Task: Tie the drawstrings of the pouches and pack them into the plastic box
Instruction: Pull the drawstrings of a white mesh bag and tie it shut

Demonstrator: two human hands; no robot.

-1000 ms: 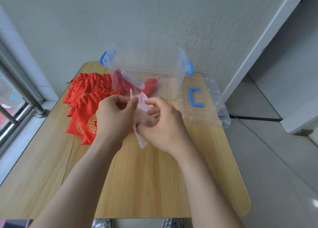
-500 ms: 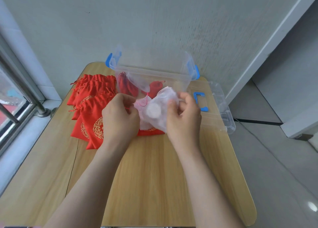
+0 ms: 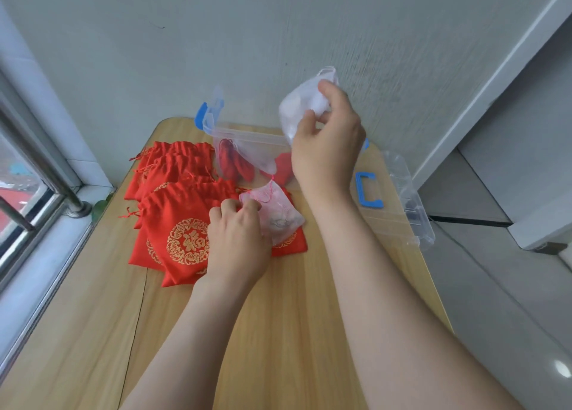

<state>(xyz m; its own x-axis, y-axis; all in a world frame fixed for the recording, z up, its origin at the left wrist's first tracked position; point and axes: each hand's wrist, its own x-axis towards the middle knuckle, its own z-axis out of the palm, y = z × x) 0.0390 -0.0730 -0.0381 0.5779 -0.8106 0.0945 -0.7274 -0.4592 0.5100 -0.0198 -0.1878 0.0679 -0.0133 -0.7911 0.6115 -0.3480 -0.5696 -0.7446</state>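
While my right hand (image 3: 328, 143) is gripping a white sheer pouch (image 3: 301, 106), raised above the plastic box (image 3: 247, 137) at the far edge of the bench (image 3: 278, 332), my left hand (image 3: 238, 242) is pinching a second sheer pouch (image 3: 278, 211) (pink drawstring) that is lying on the red pouches (image 3: 176, 193) just beside the box.

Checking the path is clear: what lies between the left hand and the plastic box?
Head view: a sheer pouch, lying on a red pouch, that the left hand holds at its edge.
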